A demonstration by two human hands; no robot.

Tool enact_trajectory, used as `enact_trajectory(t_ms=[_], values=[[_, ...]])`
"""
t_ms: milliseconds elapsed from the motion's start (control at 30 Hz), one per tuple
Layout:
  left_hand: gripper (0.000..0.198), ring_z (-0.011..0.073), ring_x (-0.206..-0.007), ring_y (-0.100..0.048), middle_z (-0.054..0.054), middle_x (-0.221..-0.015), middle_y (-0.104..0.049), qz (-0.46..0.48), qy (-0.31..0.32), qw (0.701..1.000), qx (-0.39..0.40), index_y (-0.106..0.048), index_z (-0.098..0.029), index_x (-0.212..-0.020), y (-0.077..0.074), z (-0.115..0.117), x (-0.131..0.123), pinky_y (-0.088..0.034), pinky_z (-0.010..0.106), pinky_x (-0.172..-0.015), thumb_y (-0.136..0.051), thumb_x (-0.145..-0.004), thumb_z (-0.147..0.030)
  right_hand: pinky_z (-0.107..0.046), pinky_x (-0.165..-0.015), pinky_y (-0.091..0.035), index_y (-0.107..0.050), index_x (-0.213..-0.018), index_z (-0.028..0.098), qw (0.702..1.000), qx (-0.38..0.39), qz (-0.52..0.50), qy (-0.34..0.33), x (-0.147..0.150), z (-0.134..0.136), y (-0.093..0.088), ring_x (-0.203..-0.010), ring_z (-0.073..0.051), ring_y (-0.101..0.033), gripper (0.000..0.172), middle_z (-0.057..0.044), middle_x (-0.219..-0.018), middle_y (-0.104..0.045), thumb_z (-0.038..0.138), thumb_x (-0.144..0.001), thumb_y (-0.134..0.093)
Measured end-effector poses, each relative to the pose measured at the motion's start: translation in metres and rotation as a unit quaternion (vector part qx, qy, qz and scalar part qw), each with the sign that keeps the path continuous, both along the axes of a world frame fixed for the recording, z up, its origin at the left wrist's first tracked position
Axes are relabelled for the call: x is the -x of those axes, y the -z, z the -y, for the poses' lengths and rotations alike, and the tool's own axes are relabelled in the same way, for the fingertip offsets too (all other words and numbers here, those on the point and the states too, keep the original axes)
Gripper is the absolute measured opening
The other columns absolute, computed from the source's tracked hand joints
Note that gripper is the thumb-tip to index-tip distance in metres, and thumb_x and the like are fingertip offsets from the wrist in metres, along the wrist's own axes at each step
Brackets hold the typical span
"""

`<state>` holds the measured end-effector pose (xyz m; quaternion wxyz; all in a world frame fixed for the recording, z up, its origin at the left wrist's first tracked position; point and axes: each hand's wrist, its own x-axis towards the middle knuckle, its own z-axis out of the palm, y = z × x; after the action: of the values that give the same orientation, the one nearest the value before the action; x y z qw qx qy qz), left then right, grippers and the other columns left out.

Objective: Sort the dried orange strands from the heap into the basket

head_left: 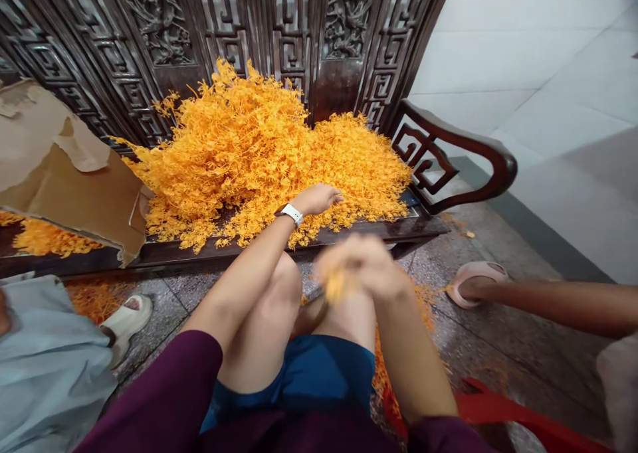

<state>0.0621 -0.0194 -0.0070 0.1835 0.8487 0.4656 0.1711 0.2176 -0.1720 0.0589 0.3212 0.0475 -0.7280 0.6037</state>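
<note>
A large heap of orange artificial-looking sprigs is piled on a dark wooden bench. My left hand, with a white watch on its wrist, is at the heap's front edge. Its fingers are curled together, and whatever may be between them is hidden. Over my right knee, my right hand is smeared by motion. It is closed around a small orange sprig, whose blurred tip shows below the fingers.
A torn cardboard box stands on the bench at the left, with more orange sprigs beside it. At the right is the bench's carved armrest. Other people's legs flank me. Orange bits and a red plastic object lie low at right.
</note>
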Motion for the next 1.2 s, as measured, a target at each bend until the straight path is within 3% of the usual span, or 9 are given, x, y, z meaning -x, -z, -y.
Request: enact_trajectory(t_ms=[67,133,233,400,600,800,967,1067,1200], values=[[0.033,0.0188,-0.085,-0.069,0.008,-0.094,-0.078,0.023,0.008,1.000,0.007,-0.074,-0.015,-0.093,0.002,0.002,-0.003,-0.053,0.033,-0.084,-0.044,-0.106,-0.022,-0.021,-0.047,-0.046,-0.071,-0.114,0.022,0.950,0.160,-0.065,0.259,-0.003,-0.025,-0.001,-0.055,-0.009,-0.057,0.027,-0.001,-0.081,-0.071,0.044,-0.101,-0.063],[0.035,0.0182,-0.084,-0.068,0.008,-0.093,-0.077,0.046,0.007,0.999,0.012,-0.073,-0.015,-0.093,0.004,0.002,-0.004,-0.053,0.032,-0.083,-0.043,-0.107,-0.027,-0.022,-0.042,-0.041,-0.069,-0.121,0.022,0.891,0.216,-0.059,0.394,-0.012,-0.041,-0.002,-0.051,-0.009,-0.052,0.032,0.000,-0.080,-0.068,0.043,-0.097,-0.066],[0.041,0.0204,-0.090,-0.069,0.010,-0.100,-0.078,0.092,0.004,0.996,0.017,-0.072,-0.015,-0.093,0.008,0.000,-0.001,-0.051,0.034,-0.087,-0.040,-0.108,-0.035,-0.025,-0.040,-0.036,-0.066,-0.123,0.023,0.845,0.133,-0.012,0.519,-0.034,-0.049,0.003,-0.045,-0.010,-0.047,0.034,0.001,-0.072,-0.062,0.043,-0.096,-0.066],[0.038,0.0208,-0.094,-0.069,0.010,-0.102,-0.077,0.111,0.013,0.993,0.021,-0.072,-0.015,-0.091,0.013,-0.003,0.003,-0.049,0.033,-0.088,-0.041,-0.106,-0.032,-0.030,-0.054,-0.047,-0.060,-0.131,0.021,0.674,-0.112,0.142,0.716,-0.076,-0.068,0.030,-0.057,-0.017,-0.057,0.056,-0.001,-0.072,-0.066,0.058,-0.091,-0.071],[0.038,0.0212,-0.089,-0.067,0.010,-0.096,-0.077,0.084,0.036,0.996,0.020,-0.073,-0.015,-0.092,0.014,-0.003,-0.004,-0.048,0.034,-0.086,-0.043,-0.106,-0.034,-0.031,-0.048,-0.055,-0.063,-0.124,0.019,0.763,-0.052,0.180,0.618,-0.084,-0.089,0.068,-0.052,-0.018,-0.065,0.050,-0.007,-0.086,-0.076,0.062,-0.098,-0.058],[0.041,0.0212,-0.088,-0.066,0.010,-0.096,-0.076,0.090,0.022,0.995,0.032,-0.073,-0.016,-0.092,0.012,0.000,0.001,-0.048,0.034,-0.085,-0.041,-0.106,-0.037,-0.031,-0.059,-0.052,-0.067,-0.104,0.019,0.707,-0.071,0.234,0.663,-0.094,-0.093,0.081,-0.054,-0.018,-0.064,0.030,-0.005,-0.077,-0.075,0.047,-0.099,-0.058],[0.041,0.0203,-0.088,-0.064,0.009,-0.094,-0.073,0.180,0.020,0.983,0.035,-0.070,-0.016,-0.088,0.015,-0.003,-0.004,-0.048,0.035,-0.089,-0.042,-0.105,-0.040,-0.032,-0.064,-0.040,-0.062,-0.072,0.021,0.667,-0.141,0.372,0.630,-0.098,-0.080,0.065,-0.061,-0.020,-0.060,0.021,-0.005,-0.065,-0.068,0.024,-0.092,-0.058],[0.044,0.0172,-0.075,-0.058,0.005,-0.080,-0.065,0.278,-0.034,0.959,0.045,-0.063,-0.018,-0.081,0.022,-0.010,-0.001,-0.048,0.033,-0.080,-0.041,-0.107,-0.044,-0.030,-0.059,-0.037,-0.061,-0.072,0.021,0.761,-0.144,0.387,0.501,-0.099,-0.046,0.037,-0.056,-0.017,-0.054,0.022,-0.003,-0.062,-0.063,0.022,-0.094,-0.058],[0.056,0.0120,-0.051,-0.030,-0.004,-0.061,-0.036,0.398,-0.217,0.886,0.097,-0.054,-0.022,-0.083,0.035,-0.015,0.018,-0.032,0.029,-0.055,-0.027,-0.108,-0.064,-0.028,-0.062,-0.047,-0.068,-0.090,0.022,0.955,-0.137,0.264,0.017,-0.113,0.012,-0.006,-0.065,-0.016,-0.067,0.021,-0.005,-0.074,-0.072,0.025,-0.103,-0.051]])
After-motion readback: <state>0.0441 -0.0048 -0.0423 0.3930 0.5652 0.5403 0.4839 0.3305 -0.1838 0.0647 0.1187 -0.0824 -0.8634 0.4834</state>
